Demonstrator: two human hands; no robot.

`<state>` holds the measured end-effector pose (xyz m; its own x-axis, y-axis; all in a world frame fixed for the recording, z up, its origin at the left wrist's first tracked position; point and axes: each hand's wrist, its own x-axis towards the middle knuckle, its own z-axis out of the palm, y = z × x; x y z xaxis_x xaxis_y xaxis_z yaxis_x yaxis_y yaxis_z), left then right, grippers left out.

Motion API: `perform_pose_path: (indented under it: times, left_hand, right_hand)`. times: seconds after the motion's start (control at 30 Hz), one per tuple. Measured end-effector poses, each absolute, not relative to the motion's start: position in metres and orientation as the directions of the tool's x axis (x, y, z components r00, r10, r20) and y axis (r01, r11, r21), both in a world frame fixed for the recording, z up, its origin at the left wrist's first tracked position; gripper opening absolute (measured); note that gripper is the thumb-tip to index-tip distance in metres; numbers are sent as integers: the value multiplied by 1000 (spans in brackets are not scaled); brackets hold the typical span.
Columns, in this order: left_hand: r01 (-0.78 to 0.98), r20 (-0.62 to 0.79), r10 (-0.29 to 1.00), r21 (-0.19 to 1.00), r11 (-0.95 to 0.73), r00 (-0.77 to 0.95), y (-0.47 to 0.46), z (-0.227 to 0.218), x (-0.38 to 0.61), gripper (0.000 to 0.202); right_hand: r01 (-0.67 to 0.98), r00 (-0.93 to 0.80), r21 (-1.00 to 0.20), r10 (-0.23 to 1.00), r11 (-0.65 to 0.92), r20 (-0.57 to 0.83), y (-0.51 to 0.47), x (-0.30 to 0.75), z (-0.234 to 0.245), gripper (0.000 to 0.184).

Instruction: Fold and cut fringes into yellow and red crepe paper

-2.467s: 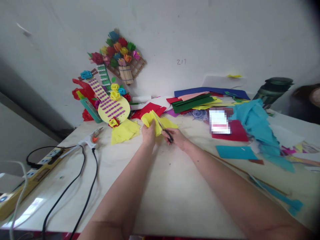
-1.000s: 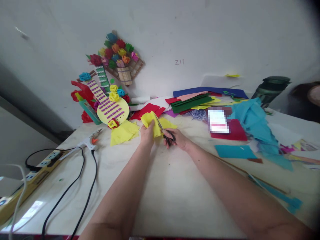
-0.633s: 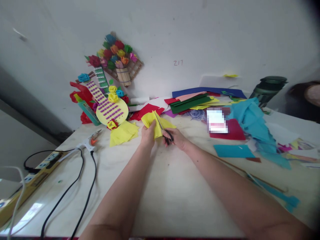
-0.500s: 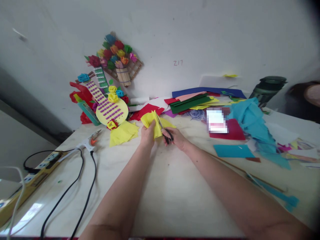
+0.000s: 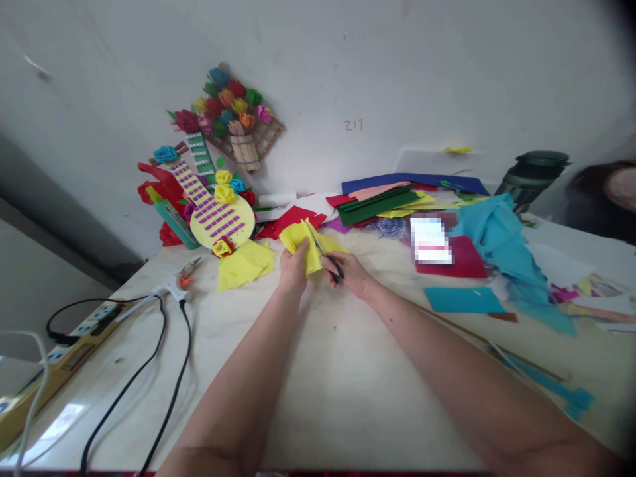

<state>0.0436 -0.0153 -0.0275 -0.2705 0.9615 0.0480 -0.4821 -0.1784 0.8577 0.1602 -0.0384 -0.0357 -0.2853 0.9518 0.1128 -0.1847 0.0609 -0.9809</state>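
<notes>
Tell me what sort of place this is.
Probably a craft table against a wall: a glue gun lies on it, a flower-trimmed paper guitar stands at the back, and the right hand holds scissors at yellow paper.

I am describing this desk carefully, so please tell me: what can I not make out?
Head view:
Left hand: fingers partly hidden behind the held yellow paper.
White object: blurred by pixel blocks.
Bottle: label too small to read.
Power strip: one end cut by left edge.
</notes>
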Motion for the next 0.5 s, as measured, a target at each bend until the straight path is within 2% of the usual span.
perform_pose_path:
  times: [0.5]
  left_hand:
    - [-431,35,935,881,-195,-352,-14,-27,44,38]
  right_hand:
    - [-187,-279,-978,949,95,145,-37,159,-39,25]
